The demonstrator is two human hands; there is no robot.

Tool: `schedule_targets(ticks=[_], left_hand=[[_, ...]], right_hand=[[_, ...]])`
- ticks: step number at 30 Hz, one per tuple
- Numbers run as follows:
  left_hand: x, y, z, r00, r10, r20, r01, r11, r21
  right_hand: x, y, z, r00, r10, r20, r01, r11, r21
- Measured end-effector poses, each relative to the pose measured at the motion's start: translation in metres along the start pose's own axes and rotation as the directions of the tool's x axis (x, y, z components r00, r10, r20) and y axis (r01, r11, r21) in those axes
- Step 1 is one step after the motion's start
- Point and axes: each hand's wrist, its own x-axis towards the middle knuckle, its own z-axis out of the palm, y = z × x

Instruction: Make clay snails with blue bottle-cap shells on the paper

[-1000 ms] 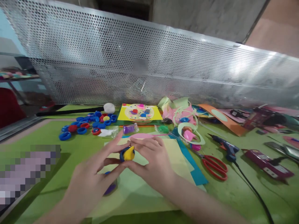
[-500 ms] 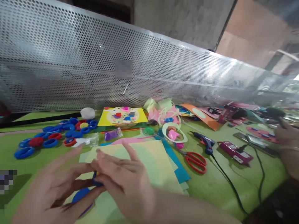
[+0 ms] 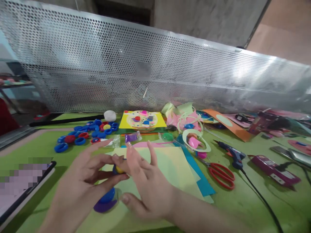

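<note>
My left hand (image 3: 82, 184) pinches a small blue bottle cap (image 3: 114, 171) with yellow filling, which looks like clay, between its thumb and fingers. Close against it is my right hand (image 3: 153, 184), its thumb and several fingers spread, with one fingertip seeming to press on the filling. Below the cap, a rounded blue piece (image 3: 108, 195) rests on a purple one (image 3: 104, 207), partly covered by my left hand. Both hands are over a stack of pale yellow-green paper sheets (image 3: 170, 174). Behind my left hand lie several blue and red bottle caps (image 3: 80, 141).
Red-handled scissors (image 3: 222, 176), a hot glue gun (image 3: 232, 152) and a purple power strip (image 3: 274, 170) with cables lie at right. A phone (image 3: 29, 187) is at left. Paper scraps (image 3: 184, 116) and a decorated yellow card (image 3: 157, 121) stand before the perforated metal panel (image 3: 170, 64).
The view has swung left, so the table things appear further right and the phone shows more. My right thumb has come away from the cap, exposing its yellow filling. The other person's hand has left view.
</note>
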Motion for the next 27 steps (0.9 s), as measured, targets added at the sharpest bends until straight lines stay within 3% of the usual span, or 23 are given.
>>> schedule_targets(ticks=[2, 5, 8, 13, 15, 18, 20, 22, 24, 27], left_hand=[[0.000, 0.007, 0.001, 0.996, -0.084, 0.022, 0.086, 0.992, -0.095], [-0.006, 0.018, 0.006, 0.997, -0.061, -0.041, 0.059, 0.997, -0.046], [-0.011, 0.024, 0.010, 0.998, -0.035, -0.055, 0.032, 0.998, -0.062], [-0.012, 0.028, 0.004, 0.999, -0.042, -0.008, 0.041, 0.998, -0.052], [-0.010, 0.027, -0.001, 0.999, -0.005, 0.037, 0.006, 1.000, -0.031], [0.000, 0.020, -0.009, 0.986, 0.119, 0.114, -0.134, 0.980, 0.144], [0.012, 0.012, -0.017, 0.975, 0.171, 0.145, -0.215, 0.894, 0.394], [0.026, -0.001, -0.026, 0.977, 0.158, 0.141, -0.209, 0.825, 0.525], [0.041, -0.017, -0.035, 0.979, 0.136, 0.149, -0.200, 0.760, 0.619], [0.061, -0.040, -0.048, 0.982, 0.063, 0.176, -0.172, 0.673, 0.719]], right_hand=[[0.002, 0.001, -0.006, 0.995, 0.072, 0.075, -0.085, 0.980, 0.179], [0.004, 0.000, -0.016, 0.992, 0.114, 0.050, -0.124, 0.941, 0.316], [0.004, -0.001, -0.021, 0.996, 0.091, -0.024, -0.084, 0.971, 0.222], [0.003, -0.001, -0.018, 0.992, -0.114, 0.058, 0.116, 0.993, -0.034], [0.004, 0.000, -0.021, 0.989, -0.121, 0.089, 0.124, 0.992, -0.031], [0.004, 0.005, -0.029, 0.995, -0.067, 0.073, 0.055, 0.986, 0.160], [0.005, 0.008, -0.032, 1.000, 0.004, -0.017, 0.001, 0.958, 0.288], [0.006, 0.010, -0.029, 0.992, 0.106, -0.071, -0.082, 0.954, 0.290], [0.007, 0.009, -0.020, 0.973, 0.232, 0.007, -0.229, 0.953, 0.198], [0.006, 0.004, 0.001, 0.895, 0.359, 0.264, -0.380, 0.925, 0.028]])
